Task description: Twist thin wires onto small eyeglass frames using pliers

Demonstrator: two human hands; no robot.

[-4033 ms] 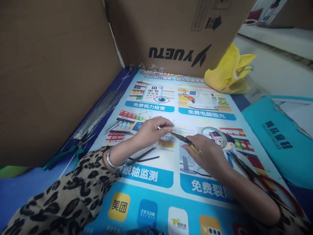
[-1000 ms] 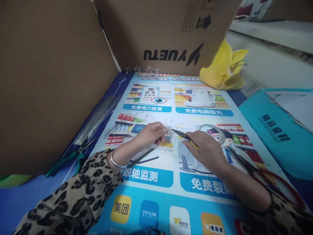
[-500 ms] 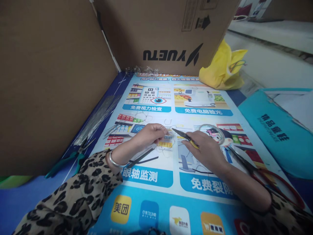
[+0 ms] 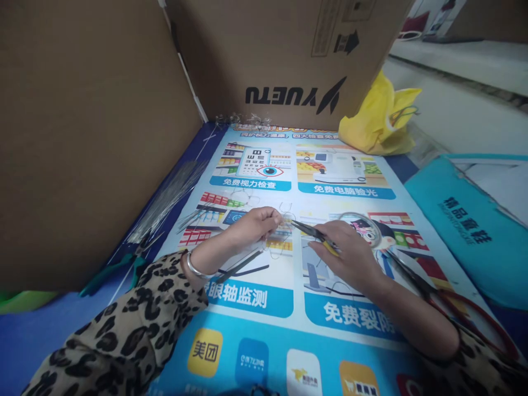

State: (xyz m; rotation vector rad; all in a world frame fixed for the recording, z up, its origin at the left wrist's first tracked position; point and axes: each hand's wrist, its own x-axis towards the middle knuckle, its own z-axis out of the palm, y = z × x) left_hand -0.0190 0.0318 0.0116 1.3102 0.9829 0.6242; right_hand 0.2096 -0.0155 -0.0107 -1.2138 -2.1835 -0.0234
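Observation:
My left hand (image 4: 259, 225), with a silver bangle at the wrist, pinches a thin wire piece (image 4: 286, 221) over the printed poster (image 4: 297, 264). Its exact shape is hard to make out. In my right hand (image 4: 350, 250) are pliers (image 4: 308, 229) with yellow-and-black handles. Their dark tips point left, close to the wire at my left fingertips; whether they touch it I cannot tell. Thin bent wires lie on the poster around my left hand. A dark, narrow tool (image 4: 239, 267) rests below my left hand.
Cardboard panels (image 4: 280, 44) stand behind and at the left. Straight wires (image 4: 167, 201) and green-handled pliers (image 4: 111, 272) lie at the left. Red-handled scissors (image 4: 466, 313) and a clear roll (image 4: 365, 220) are near my right arm. Farther right are a yellow bag (image 4: 377, 124) and a turquoise bag (image 4: 466, 225).
The pliers' tips now look slightly more apart, and my right hand has shifted a little to the right and down. The whole view has also shifted slightly. My left hand still pinches the wire.

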